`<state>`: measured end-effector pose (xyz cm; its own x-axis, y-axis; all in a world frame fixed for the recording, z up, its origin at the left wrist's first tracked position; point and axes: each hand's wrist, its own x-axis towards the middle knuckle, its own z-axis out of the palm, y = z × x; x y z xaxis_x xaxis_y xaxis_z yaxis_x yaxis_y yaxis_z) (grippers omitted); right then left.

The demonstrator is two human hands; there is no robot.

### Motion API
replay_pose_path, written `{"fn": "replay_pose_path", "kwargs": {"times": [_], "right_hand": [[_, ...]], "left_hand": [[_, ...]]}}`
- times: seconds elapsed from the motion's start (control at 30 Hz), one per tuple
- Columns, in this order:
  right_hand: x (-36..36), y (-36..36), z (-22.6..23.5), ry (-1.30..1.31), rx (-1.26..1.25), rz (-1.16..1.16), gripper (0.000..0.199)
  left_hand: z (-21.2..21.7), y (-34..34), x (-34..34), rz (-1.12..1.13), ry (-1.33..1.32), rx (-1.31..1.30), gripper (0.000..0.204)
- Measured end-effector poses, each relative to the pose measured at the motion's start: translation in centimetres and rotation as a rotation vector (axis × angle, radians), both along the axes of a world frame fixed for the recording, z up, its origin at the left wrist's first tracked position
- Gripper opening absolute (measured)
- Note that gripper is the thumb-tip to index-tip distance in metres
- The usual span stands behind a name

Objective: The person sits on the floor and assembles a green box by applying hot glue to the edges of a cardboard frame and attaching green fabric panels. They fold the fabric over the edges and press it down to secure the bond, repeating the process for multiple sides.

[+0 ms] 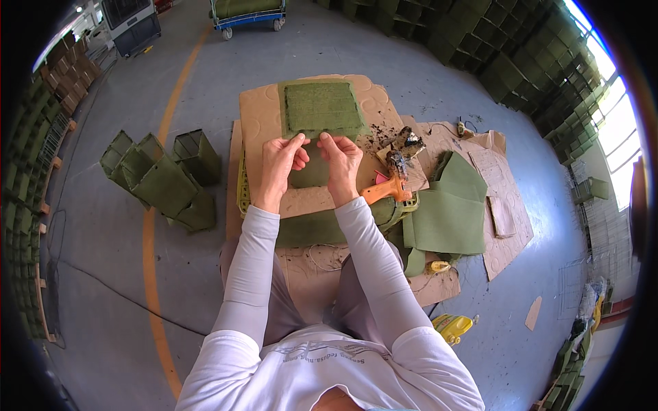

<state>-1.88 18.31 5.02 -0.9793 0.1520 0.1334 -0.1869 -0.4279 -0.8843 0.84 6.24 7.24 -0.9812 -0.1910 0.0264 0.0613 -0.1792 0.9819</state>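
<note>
A green felt panel [322,108] with a raised square piece lies on a brown cardboard sheet [259,116]. My left hand [279,164] pinches the panel's near edge between thumb and forefinger. Close beside it, my right hand [340,163] pinches the same edge; the other fingers of both hands are curled. More green felt [308,175] shows between my wrists. By my right wrist rests an orange-handled tool [386,190] with a blackened front, next to dark, burnt-looking lumps [408,142] and crumbs.
Folded green felt [449,212] lies to the right, near a yellow bottle [452,329]. Green felt boxes [161,181] stand on the floor at left. Stacked green boxes [514,55] line the far right. A blue cart [248,19] is at the back; a cable [130,298] crosses the floor.
</note>
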Motion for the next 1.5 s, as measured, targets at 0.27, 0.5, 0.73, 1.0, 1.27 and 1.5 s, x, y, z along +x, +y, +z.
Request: {"fn": "replay_pose_path", "kwargs": {"times": [0.27, 0.5, 0.73, 1.0, 1.27, 1.5], "right_hand": [[0.1, 0.0, -0.2, -0.003, 0.013, 0.016, 0.016], [0.0, 0.5, -0.5, 0.000, 0.014, 0.028, 0.016], [-0.1, 1.0, -0.4, 0.001, 0.003, 0.090, 0.017], [-0.7, 2.9, -0.8, 0.045, -0.026, 0.051, 0.017], [-3.4, 6.2, -0.8, -0.021, 0.054, 0.216, 0.030], [-4.0, 4.0, 1.4, 0.217, 0.268, 0.152, 0.062]], "left_hand": [[0.0, -1.5, 0.0, -0.016, 0.042, -0.045, 0.025], [0.9, -3.9, -0.2, -0.185, -0.026, -0.224, 0.029], [3.5, -6.1, -9.3, 0.156, 0.546, -0.721, 0.047], [2.4, -5.7, -9.4, 0.065, 0.392, -1.044, 0.035], [5.8, -7.5, -2.5, 0.277, 0.339, -1.263, 0.048], [3.9, -7.2, -9.4, -0.297, 0.254, -0.882, 0.074]]}}
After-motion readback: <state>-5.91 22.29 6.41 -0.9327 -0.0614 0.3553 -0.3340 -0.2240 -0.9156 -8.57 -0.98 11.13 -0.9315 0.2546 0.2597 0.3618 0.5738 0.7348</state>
